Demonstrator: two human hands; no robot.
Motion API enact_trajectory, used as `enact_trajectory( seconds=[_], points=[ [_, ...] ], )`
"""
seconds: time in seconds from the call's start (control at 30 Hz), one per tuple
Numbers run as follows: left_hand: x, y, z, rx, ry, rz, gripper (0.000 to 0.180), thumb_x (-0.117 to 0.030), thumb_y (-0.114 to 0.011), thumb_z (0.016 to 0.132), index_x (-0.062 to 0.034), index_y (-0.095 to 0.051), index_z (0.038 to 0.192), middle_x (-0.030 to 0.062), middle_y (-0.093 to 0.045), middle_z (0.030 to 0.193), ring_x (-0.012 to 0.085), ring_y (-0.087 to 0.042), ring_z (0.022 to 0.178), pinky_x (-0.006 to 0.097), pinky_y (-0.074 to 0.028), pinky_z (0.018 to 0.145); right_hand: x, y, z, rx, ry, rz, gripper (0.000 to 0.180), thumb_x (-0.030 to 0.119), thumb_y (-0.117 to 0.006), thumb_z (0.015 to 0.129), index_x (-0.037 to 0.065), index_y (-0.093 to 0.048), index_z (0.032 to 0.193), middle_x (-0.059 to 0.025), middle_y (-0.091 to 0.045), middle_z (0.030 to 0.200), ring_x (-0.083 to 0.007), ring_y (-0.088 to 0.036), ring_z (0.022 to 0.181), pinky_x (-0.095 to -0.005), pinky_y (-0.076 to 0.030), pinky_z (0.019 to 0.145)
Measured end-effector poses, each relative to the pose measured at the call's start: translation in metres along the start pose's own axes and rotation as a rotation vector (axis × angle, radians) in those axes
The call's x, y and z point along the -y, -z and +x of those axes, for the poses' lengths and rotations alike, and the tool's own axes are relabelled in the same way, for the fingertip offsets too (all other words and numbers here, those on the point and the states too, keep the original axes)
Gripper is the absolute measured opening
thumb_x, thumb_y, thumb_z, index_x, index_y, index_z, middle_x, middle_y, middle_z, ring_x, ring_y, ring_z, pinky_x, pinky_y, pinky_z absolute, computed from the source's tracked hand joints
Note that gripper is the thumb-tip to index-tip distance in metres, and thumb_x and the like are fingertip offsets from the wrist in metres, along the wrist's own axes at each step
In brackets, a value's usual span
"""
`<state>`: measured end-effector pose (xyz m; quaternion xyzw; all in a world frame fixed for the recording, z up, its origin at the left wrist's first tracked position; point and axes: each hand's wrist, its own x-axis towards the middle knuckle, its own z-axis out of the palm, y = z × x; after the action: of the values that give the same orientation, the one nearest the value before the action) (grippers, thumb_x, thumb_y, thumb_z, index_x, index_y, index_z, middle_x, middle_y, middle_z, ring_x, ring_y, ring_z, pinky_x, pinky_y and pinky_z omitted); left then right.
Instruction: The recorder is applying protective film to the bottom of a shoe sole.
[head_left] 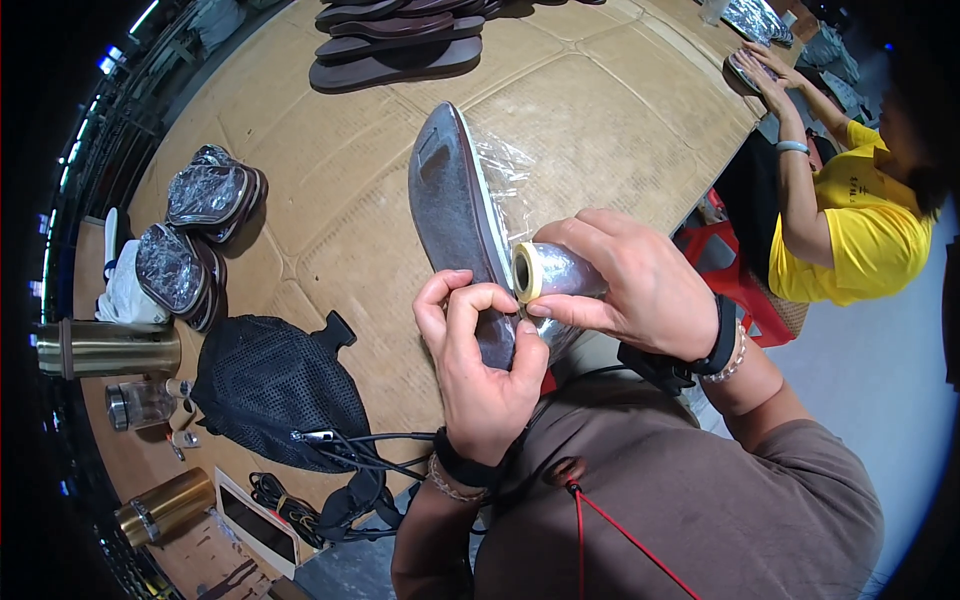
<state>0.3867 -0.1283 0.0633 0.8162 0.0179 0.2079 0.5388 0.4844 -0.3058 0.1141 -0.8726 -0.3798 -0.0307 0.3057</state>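
A long grey shoe sole [440,185] with a brown and pale edge lies toe-away on the table in front of me. My right hand [635,280] is wrapped round a small roll of transparent plastic film [565,272], its yellowish core end turned to the left. Loose film [505,165] spreads from beside the sole's right edge. Over the near part of the sole, my left hand [480,355] is closed, thumb and fingertips pinching at the film by the roll. Exactly what lies between those fingertips is hidden.
Brown soles [395,60] are stacked at the far edge. Film-wrapped soles [210,195], a black mesh bag [285,390] and a gold flask [165,505] stand to the left. At the right, a person in a yellow shirt [850,220] handles a sole beside a red stool [715,255].
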Motion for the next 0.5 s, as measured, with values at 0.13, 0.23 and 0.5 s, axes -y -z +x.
enact_trajectory(
  seconds=[0.13,0.23,0.5],
  points=[
    [0.000,0.000,0.000,-0.001,0.012,-0.018,0.028,-0.003,-0.069,0.080,-0.0057,-0.059,0.106,0.0203,-0.052,0.123,0.0372,-0.048,0.127,0.050,-0.041,0.107,-0.005,0.006,0.005,0.062,0.023,0.131,0.053,0.038,-0.090,0.080,0.002,-0.069,0.113,-0.0166,-0.070,0.094,-0.0366,-0.070,0.087,-0.0413,-0.056,0.075],
    [0.001,0.000,0.000,0.026,-0.036,0.020,0.036,-0.002,-0.068,0.080,-0.0046,-0.060,0.116,0.0206,-0.051,0.127,0.0379,-0.048,0.127,0.050,-0.041,0.108,-0.007,0.007,0.006,0.062,-0.012,0.192,0.051,0.029,-0.095,0.075,0.001,-0.071,0.110,-0.0151,-0.073,0.096,-0.0321,-0.074,0.086,-0.0359,-0.058,0.076],
    [0.006,-0.002,-0.001,-0.003,-0.009,-0.054,0.061,-0.003,-0.067,0.081,-0.0003,-0.050,0.139,0.0229,-0.047,0.134,0.0399,-0.048,0.127,0.050,-0.039,0.112,-0.006,-0.003,0.012,-0.164,-0.001,0.154,0.050,0.023,-0.097,0.072,-0.001,-0.070,0.106,-0.0155,-0.075,0.105,-0.0278,-0.075,0.091,-0.0335,-0.058,0.079]
  ],
)
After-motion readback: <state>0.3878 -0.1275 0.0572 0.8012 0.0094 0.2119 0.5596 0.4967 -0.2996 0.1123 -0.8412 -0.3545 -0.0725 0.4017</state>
